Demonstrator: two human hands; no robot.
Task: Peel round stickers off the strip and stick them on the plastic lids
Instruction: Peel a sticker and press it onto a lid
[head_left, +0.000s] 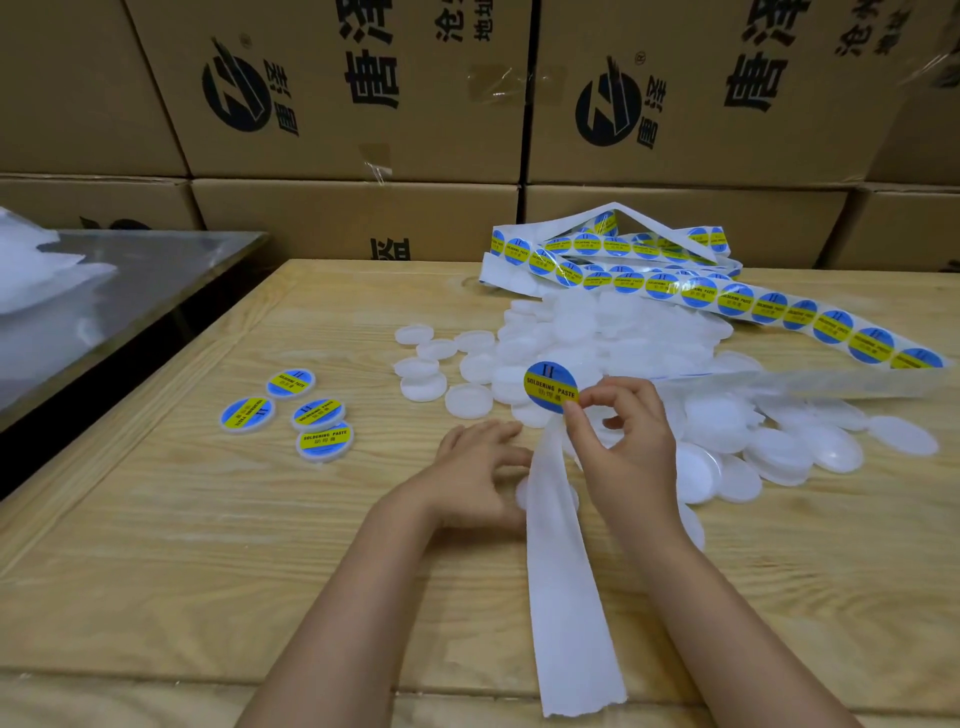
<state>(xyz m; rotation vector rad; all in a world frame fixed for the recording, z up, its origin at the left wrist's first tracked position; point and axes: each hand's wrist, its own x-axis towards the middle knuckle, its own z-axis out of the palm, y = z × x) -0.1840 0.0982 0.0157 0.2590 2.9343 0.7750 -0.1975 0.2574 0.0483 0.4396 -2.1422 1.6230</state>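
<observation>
Sticker pinched in right hand | left hand spread flat, perhaps touching a lid | bare strip between hands | 4 labelled lids farther left

**Right hand pinching, left hand lying flat**

The right hand is pinching the edge of a round blue-and-yellow sticker between thumb and forefinger, its other fingers curling loosely. The left hand is lying palm down just beside it, fingers spread and relaxed. The left forearm and right forearm are reaching forward, bare.
</observation>
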